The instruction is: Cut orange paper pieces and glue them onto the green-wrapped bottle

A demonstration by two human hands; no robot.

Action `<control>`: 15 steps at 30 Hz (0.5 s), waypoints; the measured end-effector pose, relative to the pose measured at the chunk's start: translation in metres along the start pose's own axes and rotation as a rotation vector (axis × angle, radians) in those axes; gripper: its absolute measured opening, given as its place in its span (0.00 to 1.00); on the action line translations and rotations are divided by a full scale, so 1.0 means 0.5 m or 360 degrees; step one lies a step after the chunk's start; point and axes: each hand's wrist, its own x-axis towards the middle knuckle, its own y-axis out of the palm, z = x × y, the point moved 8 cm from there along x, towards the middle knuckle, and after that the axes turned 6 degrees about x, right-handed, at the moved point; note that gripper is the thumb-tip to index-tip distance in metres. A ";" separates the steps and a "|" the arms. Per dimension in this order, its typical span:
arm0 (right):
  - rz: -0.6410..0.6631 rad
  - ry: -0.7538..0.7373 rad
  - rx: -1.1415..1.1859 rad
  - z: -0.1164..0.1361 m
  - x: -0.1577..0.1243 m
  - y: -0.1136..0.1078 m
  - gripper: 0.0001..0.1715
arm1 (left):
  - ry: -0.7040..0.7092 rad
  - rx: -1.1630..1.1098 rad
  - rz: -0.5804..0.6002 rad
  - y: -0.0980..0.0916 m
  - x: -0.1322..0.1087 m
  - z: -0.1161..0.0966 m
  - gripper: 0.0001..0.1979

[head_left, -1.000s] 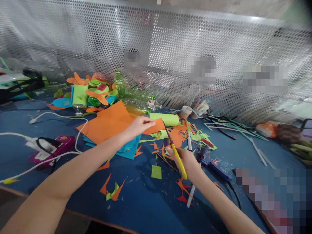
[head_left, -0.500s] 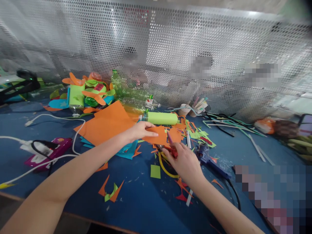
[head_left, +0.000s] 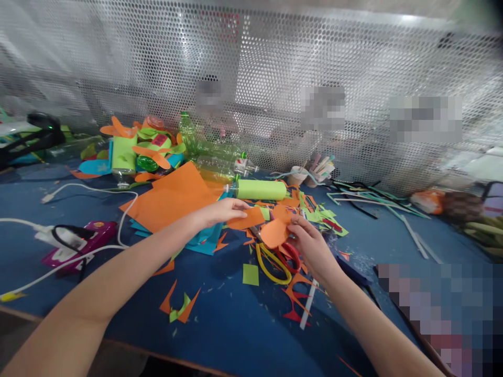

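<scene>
My left hand [head_left: 225, 212] pinches an orange paper piece [head_left: 247, 219] between thumb and fingers, just above the table. My right hand [head_left: 311, 240] is closed on the edge of an orange paper cutout [head_left: 274, 233] with a rounded end. Beneath the cutout lie scissors [head_left: 270, 268] with yellow and red handle loops, their blades partly hidden. A bottle wrapped in light green paper [head_left: 261, 189] lies behind both hands. Beside my right forearm rests a dark blue glue gun [head_left: 356, 270], partly covered by the arm.
Orange sheets [head_left: 173, 196] lie over blue paper at left. Decorated bottles [head_left: 124, 152] crowd the back left before a perforated metal screen [head_left: 255, 68]. A purple power strip [head_left: 92, 241] with white cables is at left. Scraps [head_left: 324, 214] litter the middle; cups of markers [head_left: 320, 170] stand behind.
My right hand has lifted slightly from over the scissors and now holds the rounded orange cutout. The red handle has come into view. My left hand's orange piece has tilted.
</scene>
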 end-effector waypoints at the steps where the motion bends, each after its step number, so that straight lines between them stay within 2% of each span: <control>1: 0.0024 -0.0016 -0.0072 0.001 0.001 0.002 0.09 | 0.0017 0.0046 0.0021 -0.001 0.001 0.003 0.18; 3: 0.0159 -0.0107 -0.0341 0.007 -0.003 0.019 0.11 | 0.0050 0.0172 0.0047 -0.004 0.002 0.005 0.18; 6: 0.0487 -0.0352 -0.0829 0.017 -0.030 0.067 0.15 | 0.0101 0.0407 0.0044 -0.009 0.001 0.003 0.18; 10: 0.0861 -0.0729 -0.1310 0.017 -0.086 0.130 0.16 | 0.0166 0.0836 -0.0076 -0.018 -0.004 0.000 0.20; 13: 0.0934 -0.0984 -0.1473 0.014 -0.109 0.152 0.21 | 0.0210 0.1087 -0.0213 -0.023 -0.007 0.003 0.19; 15: 0.0890 -0.1079 -0.1544 0.014 -0.110 0.154 0.20 | 0.0237 0.1197 -0.0281 -0.025 -0.009 0.006 0.18</control>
